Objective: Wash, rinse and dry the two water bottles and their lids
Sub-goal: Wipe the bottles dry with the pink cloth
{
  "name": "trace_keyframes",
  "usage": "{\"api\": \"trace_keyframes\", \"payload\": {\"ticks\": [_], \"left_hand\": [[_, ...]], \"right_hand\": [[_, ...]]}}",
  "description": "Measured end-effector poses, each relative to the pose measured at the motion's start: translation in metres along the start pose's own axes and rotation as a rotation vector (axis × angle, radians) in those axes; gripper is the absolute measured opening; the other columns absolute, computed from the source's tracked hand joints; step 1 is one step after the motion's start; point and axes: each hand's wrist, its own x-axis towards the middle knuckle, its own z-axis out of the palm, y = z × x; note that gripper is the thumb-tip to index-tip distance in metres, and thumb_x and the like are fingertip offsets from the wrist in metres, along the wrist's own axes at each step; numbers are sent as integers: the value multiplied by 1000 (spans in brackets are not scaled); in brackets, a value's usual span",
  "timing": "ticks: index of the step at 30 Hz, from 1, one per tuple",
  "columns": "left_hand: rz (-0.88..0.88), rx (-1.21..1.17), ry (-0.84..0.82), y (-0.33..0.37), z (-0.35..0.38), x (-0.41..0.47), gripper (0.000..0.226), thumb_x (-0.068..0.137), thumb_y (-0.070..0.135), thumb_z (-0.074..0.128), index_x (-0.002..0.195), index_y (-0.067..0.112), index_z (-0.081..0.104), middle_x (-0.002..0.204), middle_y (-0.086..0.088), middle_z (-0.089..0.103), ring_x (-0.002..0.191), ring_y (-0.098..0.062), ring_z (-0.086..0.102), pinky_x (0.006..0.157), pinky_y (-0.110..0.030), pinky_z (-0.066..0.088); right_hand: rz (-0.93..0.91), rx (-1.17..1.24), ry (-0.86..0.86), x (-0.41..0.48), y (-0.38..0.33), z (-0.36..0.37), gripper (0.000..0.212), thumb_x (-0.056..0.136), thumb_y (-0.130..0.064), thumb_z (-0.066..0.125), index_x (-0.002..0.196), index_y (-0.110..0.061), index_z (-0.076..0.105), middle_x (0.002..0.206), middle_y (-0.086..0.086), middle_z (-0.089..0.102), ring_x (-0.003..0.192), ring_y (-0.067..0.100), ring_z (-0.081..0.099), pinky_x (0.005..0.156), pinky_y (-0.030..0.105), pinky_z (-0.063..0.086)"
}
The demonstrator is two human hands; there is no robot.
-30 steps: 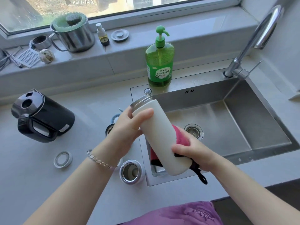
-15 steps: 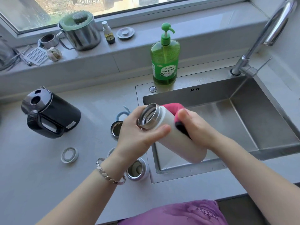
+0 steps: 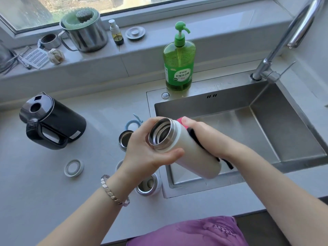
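A white water bottle (image 3: pixel 193 157) with a steel mouth lies tilted over the sink's near-left corner, its open mouth facing me. My left hand (image 3: pixel 147 151) grips it around the neck. My right hand (image 3: pixel 205 137) presses a pink and black cloth (image 3: pixel 186 127) against the bottle's far side. On the counter left of the sink stand a steel lid (image 3: pixel 148 185), another dark steel-rimmed piece (image 3: pixel 125 138), a white ring (image 3: pixel 73 168) and a pale blue seal ring (image 3: pixel 132 123). A second white piece sits mostly hidden under my left wrist.
The steel sink (image 3: pixel 266 132) fills the right, with its faucet (image 3: pixel 284 39) at the back right. A green dish soap bottle (image 3: pixel 179 63) stands behind the sink. A black kettle (image 3: pixel 51 125) lies on the counter at left. A steel pot (image 3: pixel 85 31) and small items line the windowsill.
The bottle has tipped from upright-leaning to mouth toward me. My right hand with the cloth has slid from the bottle's base up its side toward the neck.
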Motion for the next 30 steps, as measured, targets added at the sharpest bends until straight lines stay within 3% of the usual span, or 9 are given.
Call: {"api": "trace_keyframes", "payload": {"ticks": [2,6,8,11,13,20,24,28,30], "left_hand": [[9,-43,-52,3,0,3,44,49,34,75,91,34,61,80,22,65,74,4,59,71,-11,44],[-33,-129,2,-1,0,3,50,47,35,73,95,28,59,76,16,65,71,0,58,66,-15,46],[-58,-158,115,-5,-2,2,52,45,36,72,95,27,59,77,13,64,70,-2,57,65,-16,45],[-10,-79,223,-8,-3,0,51,47,36,72,95,29,57,79,19,64,70,2,57,66,-12,45],[38,1,256,-7,1,-2,52,49,36,73,97,32,55,87,25,63,78,2,58,71,-14,46],[190,130,302,4,12,-8,59,54,31,76,105,31,48,102,33,56,93,8,56,81,-7,41],[196,115,318,8,8,-15,59,55,31,77,105,33,47,100,35,56,93,8,56,80,-6,41],[185,164,378,23,-20,-23,57,53,36,77,103,34,50,97,35,57,90,8,57,80,-5,40],[202,236,440,35,-51,-30,54,54,36,77,102,33,50,95,36,57,90,11,56,80,-4,39]], "right_hand": [[178,231,-175,0,7,-14,40,88,-48,40,72,-21,64,73,5,65,70,24,59,71,33,47],[297,455,-210,-4,31,-25,28,70,-40,61,81,-15,64,77,8,57,71,25,52,70,35,39],[372,689,-89,-5,41,-22,42,63,-44,69,88,-11,60,76,11,60,68,29,58,66,33,43],[444,1171,122,-4,42,-4,29,78,-43,50,86,-17,59,75,13,63,69,34,64,55,31,53],[413,1309,323,1,38,7,28,81,-41,51,78,-16,61,72,9,64,66,31,62,56,36,56],[118,824,819,3,31,24,35,95,-42,44,89,-12,59,84,11,62,78,28,63,47,26,55],[67,462,870,4,37,27,36,95,-43,42,74,-21,62,74,5,64,82,29,64,74,38,56],[-71,117,874,4,28,29,36,93,-36,50,63,-18,59,55,-6,53,59,9,50,52,14,37],[-163,-12,815,4,16,29,33,92,-35,53,62,-25,60,50,-13,58,54,-3,52,51,7,36]]}}
